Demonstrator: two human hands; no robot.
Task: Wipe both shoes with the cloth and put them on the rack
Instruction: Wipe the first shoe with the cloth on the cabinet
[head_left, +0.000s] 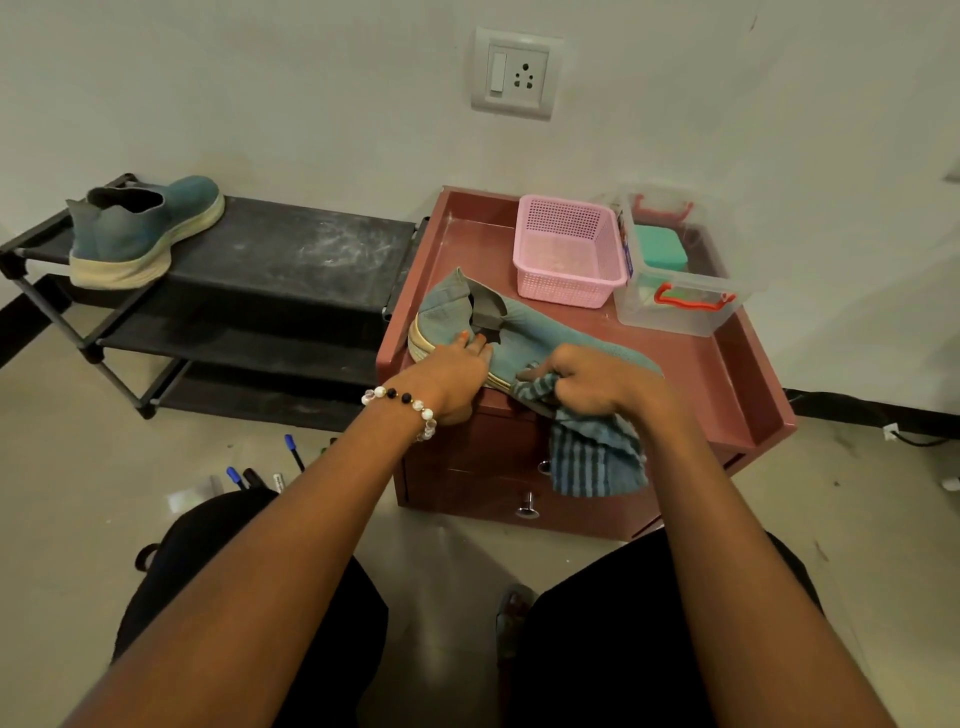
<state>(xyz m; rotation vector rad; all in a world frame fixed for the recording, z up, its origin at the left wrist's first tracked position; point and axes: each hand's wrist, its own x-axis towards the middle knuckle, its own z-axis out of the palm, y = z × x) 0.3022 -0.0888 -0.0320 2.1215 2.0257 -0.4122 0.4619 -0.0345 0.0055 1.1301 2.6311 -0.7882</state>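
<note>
A teal slip-on shoe (524, 332) lies tilted on its side on the maroon drawer cabinet (727, 364), heel to the left. My left hand (457, 376) grips it near the heel and sole. My right hand (597, 382) is shut on a blue striped cloth (592, 457), pressed against the shoe's side; most of the cloth hangs down over the cabinet's front. The matching teal shoe (140, 228) stands upright at the left end of the black rack's (291, 254) top shelf.
A pink basket (566, 249) and a clear lidded box (675, 275) holding a green item stand at the back of the cabinet top. Several pens (260, 470) lie on the floor below the rack. The wall with a socket (517, 73) is behind.
</note>
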